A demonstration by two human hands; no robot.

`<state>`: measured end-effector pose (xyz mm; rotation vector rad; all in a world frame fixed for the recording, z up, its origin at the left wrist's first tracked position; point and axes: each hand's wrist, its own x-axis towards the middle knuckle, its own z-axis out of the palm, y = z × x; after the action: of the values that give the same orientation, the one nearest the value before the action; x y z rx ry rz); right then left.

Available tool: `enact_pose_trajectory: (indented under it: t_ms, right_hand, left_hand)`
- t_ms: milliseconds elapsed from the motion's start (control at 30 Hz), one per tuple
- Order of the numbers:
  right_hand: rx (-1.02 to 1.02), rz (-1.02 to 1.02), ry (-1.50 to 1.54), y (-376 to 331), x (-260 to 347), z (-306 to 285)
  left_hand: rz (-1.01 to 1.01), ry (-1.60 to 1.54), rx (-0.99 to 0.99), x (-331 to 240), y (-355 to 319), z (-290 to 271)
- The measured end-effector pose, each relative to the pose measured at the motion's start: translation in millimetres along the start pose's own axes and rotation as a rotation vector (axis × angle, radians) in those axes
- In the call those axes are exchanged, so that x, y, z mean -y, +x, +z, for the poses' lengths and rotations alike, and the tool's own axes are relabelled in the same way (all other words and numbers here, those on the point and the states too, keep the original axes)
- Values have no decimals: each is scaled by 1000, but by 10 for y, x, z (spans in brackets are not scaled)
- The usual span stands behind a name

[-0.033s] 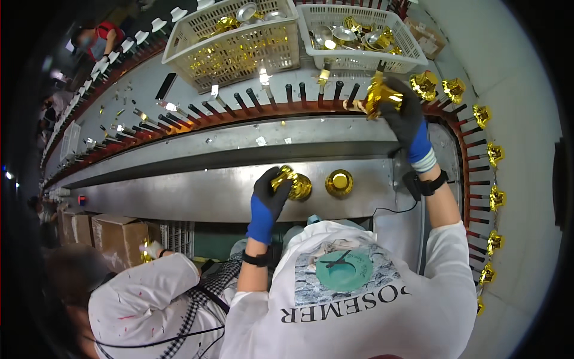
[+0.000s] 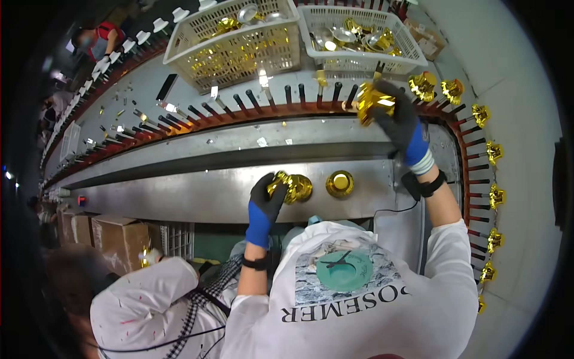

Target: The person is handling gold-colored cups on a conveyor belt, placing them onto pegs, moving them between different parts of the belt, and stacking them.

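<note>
My left hand [image 2: 266, 197], in a black and blue glove, is closed around a shiny gold cup-shaped piece [image 2: 279, 181] low over the metal bench. Touching or just beside that piece is another gold one [image 2: 301, 188]. A third gold piece [image 2: 339, 183], with a pale round end facing up, stands a little to the right. Farther off, my right hand [image 2: 397, 115] grips a faceted gold cup-shaped piece [image 2: 372, 104] in front of the row of upright posts [image 2: 303, 96]. My fingers partly hide it, and whether it touches a post I cannot tell.
Two white plastic baskets [image 2: 233, 54] [image 2: 365, 60] of gold and silver pieces stand behind the posts. The curved rail [image 2: 463, 155] bends round on the right, with gold pieces [image 2: 494, 151] on its posts. A co-worker [image 2: 140, 299] sits at my left, near cardboard boxes [image 2: 119, 239].
My right hand has shifted slightly left with its gold piece, which now tilts differently. My left hand has dropped a little toward me, still holding its piece.
</note>
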<state>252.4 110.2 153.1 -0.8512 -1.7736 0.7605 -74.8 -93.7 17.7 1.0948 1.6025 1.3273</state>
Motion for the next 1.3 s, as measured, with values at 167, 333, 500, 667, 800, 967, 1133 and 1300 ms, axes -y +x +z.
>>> enact_pose_trajectory:
  t_ms: [167,333,500,667,800,967,1133,1300]
  right_hand:
    - [178,-758,-328,730,960,777]
    - [-351,-788,-511,2033,1030,1233]
    - [142,-187,-1031,1819,108,546]
    - [329,337,-1012,1071,-732,-175]
    - [312,-78,-1023,731,-669,136]
    - [224,-295,-655,149,354,715]
    - [541,222,-665,-1160,-508,858]
    - [558,185,-813,-1741,-1051,1148]
  left_hand:
    - [-13,41,-82,165,-250,-508]
    - [-89,-54,-108,356,-412,-609]
    - [-146,-35,-137,553,-745,-981]
    - [-149,11,-90,618,-737,-1065]
    - [-129,27,-4,696,-560,-1051]
    - [-21,90,114,712,-271,-828]
    - [258,583,250,503,296,-296]
    - [298,903,401,659,542,415]
